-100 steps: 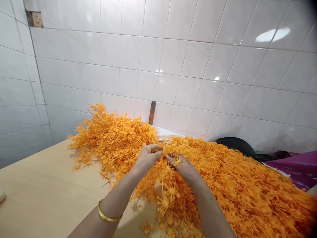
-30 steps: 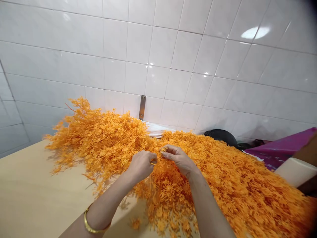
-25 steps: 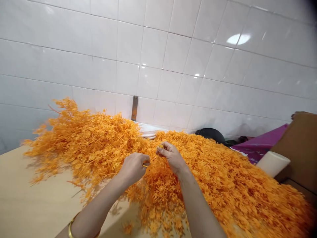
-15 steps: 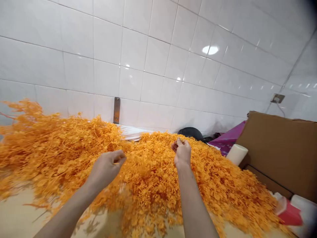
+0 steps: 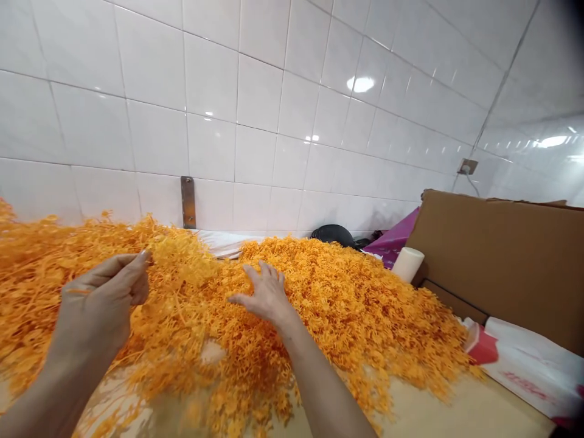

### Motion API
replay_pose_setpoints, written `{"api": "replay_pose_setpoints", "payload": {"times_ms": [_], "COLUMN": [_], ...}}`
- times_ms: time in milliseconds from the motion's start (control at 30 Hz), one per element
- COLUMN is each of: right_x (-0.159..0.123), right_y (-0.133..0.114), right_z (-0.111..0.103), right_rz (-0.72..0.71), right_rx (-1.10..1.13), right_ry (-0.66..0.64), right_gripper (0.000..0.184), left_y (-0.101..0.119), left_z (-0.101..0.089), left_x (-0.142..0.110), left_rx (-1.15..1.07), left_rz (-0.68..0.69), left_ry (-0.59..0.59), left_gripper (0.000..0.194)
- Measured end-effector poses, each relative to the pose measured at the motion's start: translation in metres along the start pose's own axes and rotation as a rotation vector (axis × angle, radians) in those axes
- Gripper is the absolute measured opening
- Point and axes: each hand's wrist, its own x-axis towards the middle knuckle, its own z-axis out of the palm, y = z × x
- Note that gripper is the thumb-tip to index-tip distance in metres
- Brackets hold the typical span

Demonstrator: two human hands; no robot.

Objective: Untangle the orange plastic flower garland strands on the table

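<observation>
A big heap of small orange flower-shaped plastic pieces [image 5: 337, 304] spreads across the table. To its left lies a tangle of orange plastic sprigs [image 5: 31, 274] with thin stems. My left hand [image 5: 103, 292] is closed in a pinch above the tangle, thumb against fingers, at the end of a lighter yellow-orange sprig [image 5: 180, 258] that fans out to the right. Fingers apart and pointing left, my right hand [image 5: 267, 292] is over the left part of the heap with nothing seen in it.
Behind the heap is a white tiled wall [image 5: 255, 91] with a metal bracket [image 5: 188, 202]. Black round items [image 5: 333, 233], a purple bag [image 5: 395, 237], a pale roll [image 5: 407, 264] and a cardboard box [image 5: 502, 261] stand at the right. A red-and-white bag [image 5: 524, 371] lies in front of the box.
The view has turned right. My left hand has moved left and up, with a sprig at its fingertips. My right hand has gone left, and its fingers have spread from a pinch.
</observation>
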Motion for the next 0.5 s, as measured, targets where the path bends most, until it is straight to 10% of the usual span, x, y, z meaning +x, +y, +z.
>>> {"api": "replay_pose_setpoints", "payload": {"times_ms": [200, 500], "right_x": [-0.030, 0.004], "right_y": [0.031, 0.094], "right_z": [0.010, -0.024], "right_rz": [-0.020, 0.251], "right_rx": [-0.371, -0.646], "right_ry": [-0.005, 0.255], "right_gripper": [0.089, 0.035], "left_y": [0.004, 0.002], "left_z": [0.003, 0.003], "left_x": [-0.005, -0.002], "left_rx": [-0.093, -0.097], "left_rz": [-0.042, -0.036], "left_ry": [-0.039, -0.040], "left_gripper": [0.021, 0.026]}}
